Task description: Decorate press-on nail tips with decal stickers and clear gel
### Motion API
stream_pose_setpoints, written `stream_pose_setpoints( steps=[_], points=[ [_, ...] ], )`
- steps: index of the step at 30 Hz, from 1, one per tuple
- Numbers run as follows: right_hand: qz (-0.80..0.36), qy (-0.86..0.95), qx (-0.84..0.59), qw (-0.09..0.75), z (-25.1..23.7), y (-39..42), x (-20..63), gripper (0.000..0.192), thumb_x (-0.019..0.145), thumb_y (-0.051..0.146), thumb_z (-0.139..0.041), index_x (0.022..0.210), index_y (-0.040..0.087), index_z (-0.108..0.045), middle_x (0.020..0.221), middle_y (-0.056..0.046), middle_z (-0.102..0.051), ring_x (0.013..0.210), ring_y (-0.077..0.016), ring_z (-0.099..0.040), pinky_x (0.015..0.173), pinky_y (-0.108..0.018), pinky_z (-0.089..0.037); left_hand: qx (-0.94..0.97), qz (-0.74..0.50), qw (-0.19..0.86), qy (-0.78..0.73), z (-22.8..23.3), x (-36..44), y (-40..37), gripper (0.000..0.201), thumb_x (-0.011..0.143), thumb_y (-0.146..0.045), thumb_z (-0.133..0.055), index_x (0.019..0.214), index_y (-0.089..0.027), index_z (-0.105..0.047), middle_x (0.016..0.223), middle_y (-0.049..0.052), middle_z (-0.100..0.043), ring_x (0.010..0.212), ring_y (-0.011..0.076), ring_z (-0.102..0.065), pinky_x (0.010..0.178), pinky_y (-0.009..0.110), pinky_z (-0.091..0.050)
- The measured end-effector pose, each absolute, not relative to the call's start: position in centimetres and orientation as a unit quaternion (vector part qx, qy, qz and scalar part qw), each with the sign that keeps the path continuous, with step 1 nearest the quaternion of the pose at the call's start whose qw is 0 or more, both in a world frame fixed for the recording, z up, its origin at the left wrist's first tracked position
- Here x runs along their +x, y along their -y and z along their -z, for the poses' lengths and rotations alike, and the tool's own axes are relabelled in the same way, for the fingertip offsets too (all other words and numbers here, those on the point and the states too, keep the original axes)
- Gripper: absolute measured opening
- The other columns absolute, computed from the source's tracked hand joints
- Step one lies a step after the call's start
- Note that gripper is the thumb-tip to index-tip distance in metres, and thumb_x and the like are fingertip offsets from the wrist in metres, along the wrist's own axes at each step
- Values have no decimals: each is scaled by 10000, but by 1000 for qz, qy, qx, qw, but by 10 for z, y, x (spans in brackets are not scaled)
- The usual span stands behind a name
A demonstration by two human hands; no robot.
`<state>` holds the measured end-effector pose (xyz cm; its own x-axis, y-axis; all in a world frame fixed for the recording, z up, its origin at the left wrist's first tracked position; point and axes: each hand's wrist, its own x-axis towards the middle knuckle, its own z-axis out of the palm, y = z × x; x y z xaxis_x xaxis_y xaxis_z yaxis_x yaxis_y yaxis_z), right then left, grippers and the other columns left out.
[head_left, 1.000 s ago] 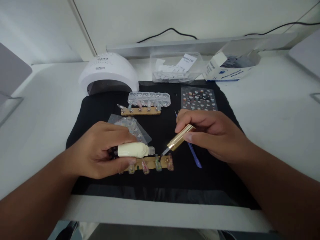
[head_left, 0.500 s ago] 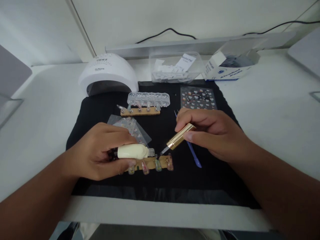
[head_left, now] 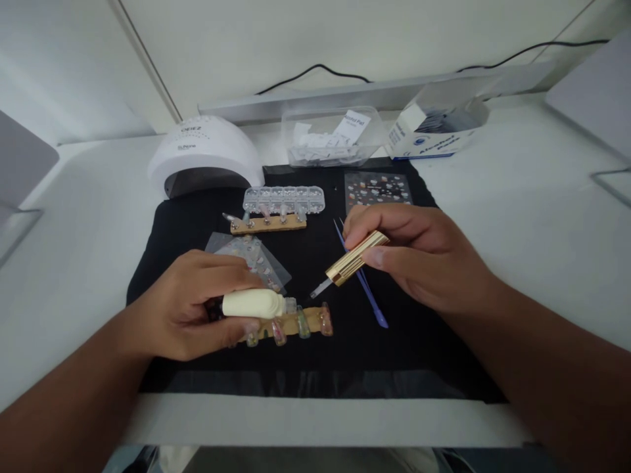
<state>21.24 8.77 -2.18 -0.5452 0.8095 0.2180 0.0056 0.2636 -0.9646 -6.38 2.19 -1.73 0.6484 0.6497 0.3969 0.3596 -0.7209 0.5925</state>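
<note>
My left hand (head_left: 194, 305) grips a cream polish bottle (head_left: 252, 303) lying sideways, its open neck pointing right. Just below it a wooden strip with several painted nail tips (head_left: 296, 323) rests on the black mat (head_left: 345, 355). My right hand (head_left: 419, 256) pinches a gold brush cap (head_left: 355, 258); its small brush tip (head_left: 315, 290) hangs a little above and to the right of the bottle's neck, apart from it.
A second wooden strip of nail tips (head_left: 267, 225) and a clear compartment box (head_left: 284, 197) lie farther back. A white nail lamp (head_left: 204, 154), a clear tub (head_left: 330, 135), a wipes box (head_left: 434, 135), sticker sheets (head_left: 377, 187) and a purple tool (head_left: 367, 292) surround them.
The brush has lifted slightly up and away from the nail strip. The camera has tilted, so everything sits a little further left in the picture. The bottle stays in my left hand.
</note>
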Motion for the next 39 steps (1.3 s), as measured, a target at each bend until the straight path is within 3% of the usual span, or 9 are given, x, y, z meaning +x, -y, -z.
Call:
stream_pose_setpoints(
  steps=[11, 39],
  points=[
    [-524, 676, -221, 470, 25, -81, 214, 55, 842, 293, -709, 847, 249, -741, 670, -2, -551, 739, -186, -511, 638, -332, -396, 875, -313, 211, -303, 14, -62, -21, 113, 933, -286, -627, 944, -174, -642, 628, 7, -642, 484, 126, -568, 459, 231, -407],
    [-440, 739, -184, 475, 20, -74, 212, 164, 868, 162, -647, 965, 267, -728, 765, 2, -575, 710, -178, -527, 663, -376, -415, 851, -349, 235, -315, 15, -59, -19, 131, 911, -298, -645, 908, -169, -667, 645, 35, -685, 527, 140, -635, 462, 219, -454]
  ],
)
